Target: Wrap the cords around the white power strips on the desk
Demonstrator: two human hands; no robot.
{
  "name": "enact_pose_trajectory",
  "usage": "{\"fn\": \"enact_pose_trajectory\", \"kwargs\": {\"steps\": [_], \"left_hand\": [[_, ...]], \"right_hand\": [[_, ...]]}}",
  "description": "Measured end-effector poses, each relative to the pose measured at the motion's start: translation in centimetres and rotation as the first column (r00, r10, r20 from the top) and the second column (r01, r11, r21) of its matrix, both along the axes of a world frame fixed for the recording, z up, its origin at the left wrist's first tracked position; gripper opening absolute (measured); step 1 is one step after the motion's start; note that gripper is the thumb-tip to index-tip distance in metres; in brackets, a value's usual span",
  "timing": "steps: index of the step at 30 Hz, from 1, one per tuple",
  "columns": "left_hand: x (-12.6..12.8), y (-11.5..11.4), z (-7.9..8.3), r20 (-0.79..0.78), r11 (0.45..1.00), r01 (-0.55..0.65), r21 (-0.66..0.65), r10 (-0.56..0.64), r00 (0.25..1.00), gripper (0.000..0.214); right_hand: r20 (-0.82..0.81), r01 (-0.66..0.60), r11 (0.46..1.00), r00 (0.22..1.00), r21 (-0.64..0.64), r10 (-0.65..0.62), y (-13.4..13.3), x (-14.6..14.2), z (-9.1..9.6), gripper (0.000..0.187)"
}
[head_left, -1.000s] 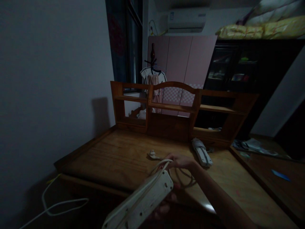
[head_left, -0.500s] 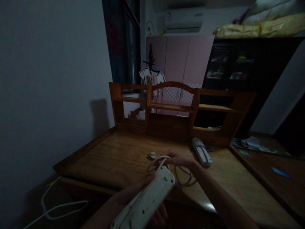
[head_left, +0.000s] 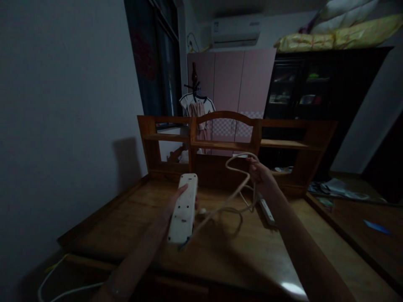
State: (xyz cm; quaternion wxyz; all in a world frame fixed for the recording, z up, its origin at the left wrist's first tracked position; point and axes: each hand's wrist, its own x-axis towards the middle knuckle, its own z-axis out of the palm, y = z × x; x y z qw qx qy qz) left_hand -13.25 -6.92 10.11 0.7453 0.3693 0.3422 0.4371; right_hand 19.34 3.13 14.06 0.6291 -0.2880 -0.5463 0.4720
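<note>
My left hand (head_left: 176, 200) is closed around a white power strip (head_left: 184, 209), thumb across its screwed underside, above the wooden desk. From the strip's near end a pale cord (head_left: 217, 209) runs up to the right. My right hand (head_left: 262, 174) grips a loop of that cord, raised in front of the desk shelf. The cord's plug (head_left: 202, 211) appears partly behind the cord, near the desktop. A second white power strip (head_left: 267, 211) lies on the desk beyond my right forearm, which partly hides it.
A wooden shelf unit (head_left: 225, 146) stands along the desk's back edge. To the left is a wall (head_left: 69, 105). A white cable (head_left: 47, 279) hangs at the near left corner. On the right, a lower wooden surface (head_left: 355, 222) carries papers and a blue item (head_left: 377, 227).
The power strip has swung round, its cord end now toward me, and moved forward. My right hand has risen to the right, drawing the cord out in a loop.
</note>
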Motion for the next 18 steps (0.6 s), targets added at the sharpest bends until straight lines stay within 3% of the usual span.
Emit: {"fn": "enact_pose_trajectory", "kwargs": {"steps": [3,7,9,12,15,18], "left_hand": [[-1.3,0.6,-1.0,-0.042,0.997,-0.067,-0.029,0.065,0.997,0.037],[-1.5,-0.3,-2.8,-0.161,0.981,-0.097,-0.169,0.070,0.985,0.054],[-0.6,-1.2,-3.5,-0.150,0.984,0.008,-0.177,-0.035,0.988,0.059],[1.3,-2.3,-4.1,-0.150,0.982,0.178,-0.060,-0.185,0.971,0.060],[3.1,-3.2,-4.7,-0.281,0.948,0.316,0.030,-0.295,0.913,0.058],[4.5,-4.4,-4.8,-0.458,0.880,0.464,0.107,-0.370,0.808,0.053]], "right_hand": [[-0.077,0.034,0.999,0.997,0.025,-0.032,-0.3,1.3,1.6,0.026],[-0.045,0.002,1.000,0.999,0.001,-0.002,-0.9,0.7,1.6,0.026],[-0.005,-0.040,0.999,0.999,-0.021,0.040,-1.3,-0.3,1.5,0.023],[0.029,-0.111,0.993,0.993,-0.035,0.112,-2.2,-1.8,1.6,0.019],[0.041,-0.187,0.981,0.981,-0.040,0.189,-3.8,-3.2,2.4,0.017],[0.069,-0.230,0.973,0.970,-0.029,0.231,-5.7,-4.4,3.5,0.018]]}}
